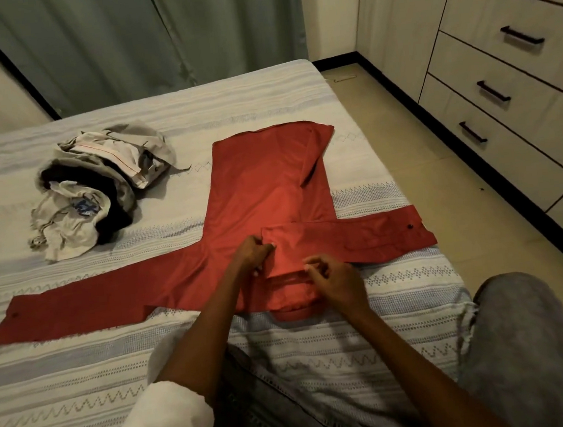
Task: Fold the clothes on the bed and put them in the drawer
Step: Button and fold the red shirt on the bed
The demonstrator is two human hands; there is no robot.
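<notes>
The long-sleeved red woven shirt (264, 187) lies spread flat on the pale striped cotton bedcover (82, 370), collar end nearest the person, hem pointing off toward twelve o'clock, one sleeve stretched out to nine o'clock and the other laid across toward three o'clock with its buttoned cuff near the bed's edge. The left hand (251, 252) is bunched with its fingertips pinching the cloth just below the collar; the right hand (336, 278), at about four o'clock from it, has its fingers curled loosely around the collar band, thumb and forefinger seeming to nip the fabric, though how firm that pinch is I cannot tell. It looks a light, thin, limp cloth with a slight sheen, likely to slide a little on itself and to sag wherever it is not supported, so I would take it by the shoulder seams or the cuffs, where the doubled stitching gives something firmer to grip, and smooth each fold flat against the bed. A crumpled heap of grey, white and dark garments (98, 186) waits at ten o'clock, well apart from the shirt. The cream drawers with dark bar handles (502, 88) stand shut at two o'clock.
</notes>
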